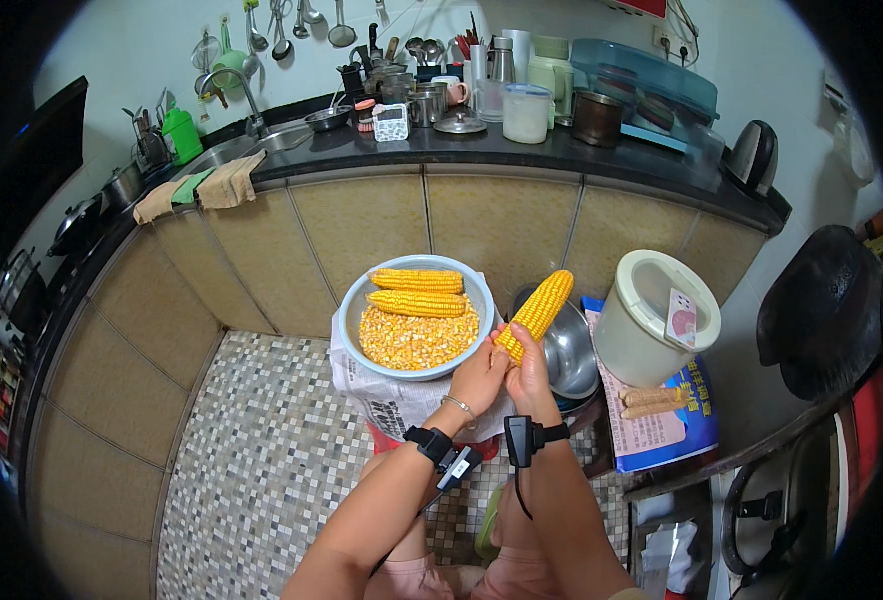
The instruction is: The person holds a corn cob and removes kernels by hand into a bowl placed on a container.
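Observation:
Between my hands is an ear of yellow corn (544, 308), tilted up and to the right. My right hand (528, 375) is closed round its lower end. My left hand (481, 376) is closed against the same end, its fingertips partly hidden. To the left, a pale blue basin (349, 318) holds a heap of loose kernels (419, 338). Two more ears of corn, a far one (416, 281) and a near one (416, 304), lie on the kernels. The basin rests on newspaper (401, 402) over something red.
A steel bowl (573, 358) sits right of the held corn, beside a lidded white bucket (619, 335). Stripped cobs (653, 402) lie on a blue and pink printed sheet (651, 455). Behind runs a dark counter (351, 155) with jars and a sink. A dark wok (819, 310) stands at right.

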Motion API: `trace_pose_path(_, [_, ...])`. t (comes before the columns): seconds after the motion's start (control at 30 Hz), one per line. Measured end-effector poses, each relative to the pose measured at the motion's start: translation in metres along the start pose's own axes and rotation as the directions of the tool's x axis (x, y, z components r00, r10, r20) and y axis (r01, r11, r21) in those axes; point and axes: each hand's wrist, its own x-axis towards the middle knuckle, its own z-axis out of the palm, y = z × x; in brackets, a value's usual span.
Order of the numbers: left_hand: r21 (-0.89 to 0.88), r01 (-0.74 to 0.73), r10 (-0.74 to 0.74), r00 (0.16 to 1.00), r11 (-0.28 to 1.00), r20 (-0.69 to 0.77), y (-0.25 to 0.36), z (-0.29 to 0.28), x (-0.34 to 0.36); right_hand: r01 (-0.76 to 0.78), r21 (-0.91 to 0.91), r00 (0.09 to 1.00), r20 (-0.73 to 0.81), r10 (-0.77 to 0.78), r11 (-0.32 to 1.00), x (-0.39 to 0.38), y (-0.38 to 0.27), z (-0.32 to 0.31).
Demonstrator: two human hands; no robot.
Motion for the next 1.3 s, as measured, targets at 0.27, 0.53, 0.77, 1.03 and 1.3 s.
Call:
trace_pose_path(0.27, [-0.035, 0.026, -0.026, 1.000, 0.999, 0.011, 0.007, -0.009, -0.002, -0.040, 0.041, 0.999, -0.005, 0.040, 0.998, -0.001, -0.001, 0.003])
trace_pose_path(0.53, [0.259, -0.368, 0.419, 0.890, 0.893, -0.178, 0.021, -0.025, -0.008, -0.018, -0.045, 1.000, -0.004, 0.018, 0.999, -0.008, -0.004, 0.010])
trace_pose_path(0.77, [0.262, -0.378, 0.428, 0.889, 0.888, -0.167, 0.018, -0.024, -0.006, 0.005, -0.035, 1.000, 0.026, -0.004, 0.999, 0.001, 0.003, 0.000])
trace_pose_path(1.03, [0.216, -0.388, 0.426, 0.889, 0.896, -0.169, 0.010, -0.028, -0.004, 0.043, -0.077, 0.998, 0.045, -0.040, 0.996, -0.002, 0.005, 0.006])
trace_pose_path(1.3, [0.030, -0.163, 0.163, 0.918, 0.986, -0.360, -0.015, -0.042, 0.007, -0.038, -0.014, 0.999, 0.032, 0.039, 0.999, -0.004, 0.001, 0.007])
